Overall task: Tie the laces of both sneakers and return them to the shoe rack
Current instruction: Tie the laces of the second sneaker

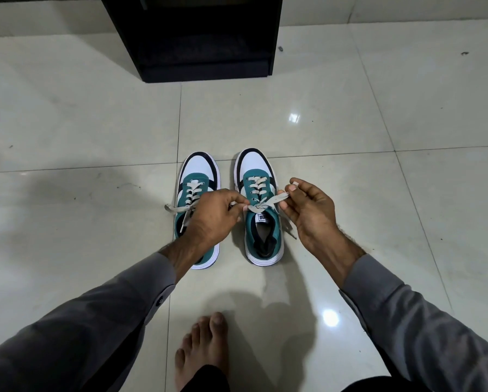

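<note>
Two teal, white and black sneakers stand side by side on the tiled floor, toes pointing away from me. On the right sneaker the beige laces cross in a first knot above the tongue. My left hand pinches one lace end at the knot's left, and partly covers the left sneaker. My right hand pinches the other lace end, pulled out to the right. The left sneaker's laces hang loose and untied to its left side.
A black shoe rack stands on the floor straight ahead, beyond the sneakers. My bare foot rests on the glossy tiles close below the shoes.
</note>
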